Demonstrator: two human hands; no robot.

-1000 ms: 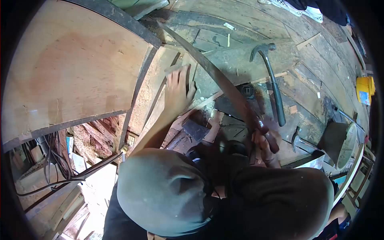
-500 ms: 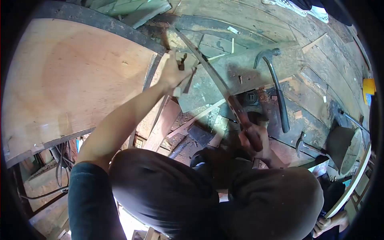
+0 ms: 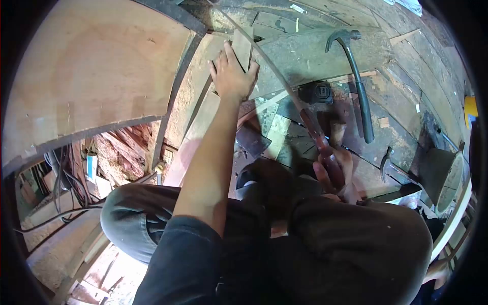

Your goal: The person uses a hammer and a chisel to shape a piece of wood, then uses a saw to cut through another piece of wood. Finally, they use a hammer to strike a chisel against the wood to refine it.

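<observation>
My right hand is wrapped around the reddish-brown handle of a handsaw. Its long, narrow-looking blade runs up and left, passing across a short piece of wood. Over that piece lies my left hand, pressing and gripping it with the fingers on its left and the thumb on its right. Beneath is a broad grey board. The lower part of the wood piece is hidden under my palm.
A claw hammer lies right of the saw, a smaller hammer further right beside a bucket. A black tape measure sits near the saw. A large plywood panel fills the left. Another person's hand shows lower right.
My left hand has turned and now lies flatter over the wood piece, brought down against the board. The saw blade has moved close along the wood. My view has shifted slightly.
</observation>
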